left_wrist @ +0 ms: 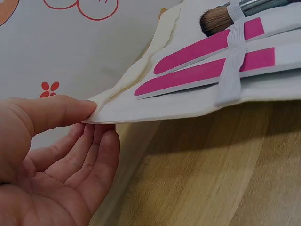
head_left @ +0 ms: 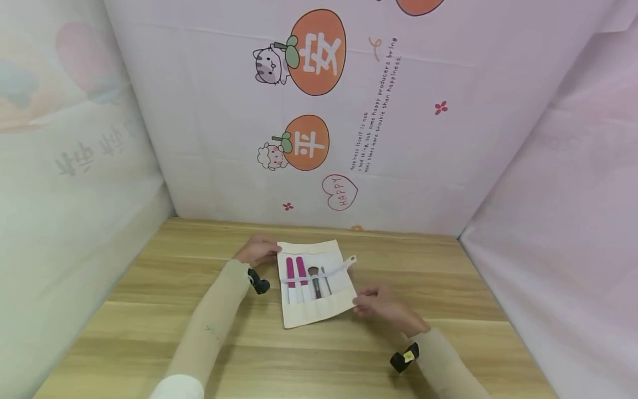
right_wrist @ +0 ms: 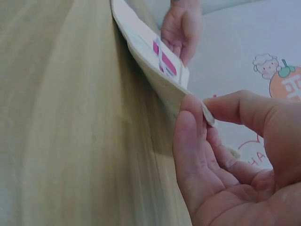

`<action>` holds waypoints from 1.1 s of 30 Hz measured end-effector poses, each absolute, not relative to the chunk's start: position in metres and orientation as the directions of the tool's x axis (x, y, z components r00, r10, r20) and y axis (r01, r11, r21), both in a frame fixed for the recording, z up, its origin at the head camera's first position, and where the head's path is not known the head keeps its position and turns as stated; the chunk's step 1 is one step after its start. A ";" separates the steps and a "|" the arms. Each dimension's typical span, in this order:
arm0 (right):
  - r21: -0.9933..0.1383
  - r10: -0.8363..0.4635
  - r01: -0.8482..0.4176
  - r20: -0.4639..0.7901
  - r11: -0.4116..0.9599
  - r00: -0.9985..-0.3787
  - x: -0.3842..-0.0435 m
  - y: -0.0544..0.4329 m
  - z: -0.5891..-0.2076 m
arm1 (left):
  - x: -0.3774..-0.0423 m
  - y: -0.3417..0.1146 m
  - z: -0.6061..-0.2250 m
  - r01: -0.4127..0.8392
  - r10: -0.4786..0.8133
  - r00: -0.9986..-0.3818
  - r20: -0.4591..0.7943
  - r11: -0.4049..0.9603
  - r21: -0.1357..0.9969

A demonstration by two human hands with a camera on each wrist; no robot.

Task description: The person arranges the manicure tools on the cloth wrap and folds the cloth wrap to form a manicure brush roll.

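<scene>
A cream cloth brush roll (head_left: 304, 318) is spread out above the wooden table, its near-right part lifted in the right wrist view. My left hand (head_left: 256, 250) pinches its far-left corner between thumb and fingers. The near-right corner is pinched by my right hand (head_left: 382, 306), thumb on top and fingers beneath. Under a white elastic band (left_wrist: 231, 77) lie two pink-and-white nail files (left_wrist: 188, 77), a makeup brush (head_left: 313, 271) with dark bristles, and a thin slim-handled tool (head_left: 326, 281). A strap with a snap (head_left: 351, 261) sticks out on the right side.
The wood-grain table (head_left: 279, 366) extends around the roll. A white printed cloth wall (head_left: 224, 138) stands behind, with further cloth walls at left (head_left: 65, 221) and right (head_left: 563, 221). Each wrist wears a black camera (head_left: 258, 281).
</scene>
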State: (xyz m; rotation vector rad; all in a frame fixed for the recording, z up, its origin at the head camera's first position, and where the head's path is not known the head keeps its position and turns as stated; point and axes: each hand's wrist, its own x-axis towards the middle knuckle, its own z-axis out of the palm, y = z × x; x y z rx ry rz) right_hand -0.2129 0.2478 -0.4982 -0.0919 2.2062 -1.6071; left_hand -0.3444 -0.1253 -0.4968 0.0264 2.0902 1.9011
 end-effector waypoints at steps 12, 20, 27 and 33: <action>-0.952 -0.331 0.243 -0.294 0.188 -0.897 -0.241 0.273 -0.498 | -0.325 -0.166 -0.499 -0.227 0.348 -0.905 -0.244 0.088 0.970; -0.942 -0.309 0.293 -0.332 0.166 -0.891 -0.264 0.283 -0.498 | -0.298 -0.182 -0.499 -0.243 0.433 -0.859 -0.271 0.122 0.962; -0.943 -0.294 0.262 -0.316 0.207 -0.902 -0.289 0.286 -0.491 | -0.269 -0.186 -0.503 -0.243 0.494 -0.824 -0.277 0.133 0.961; -0.919 -0.231 0.209 -0.294 0.334 -0.927 -0.306 0.283 -0.483 | -0.241 -0.173 -0.503 -0.237 0.542 -0.791 -0.282 0.154 0.959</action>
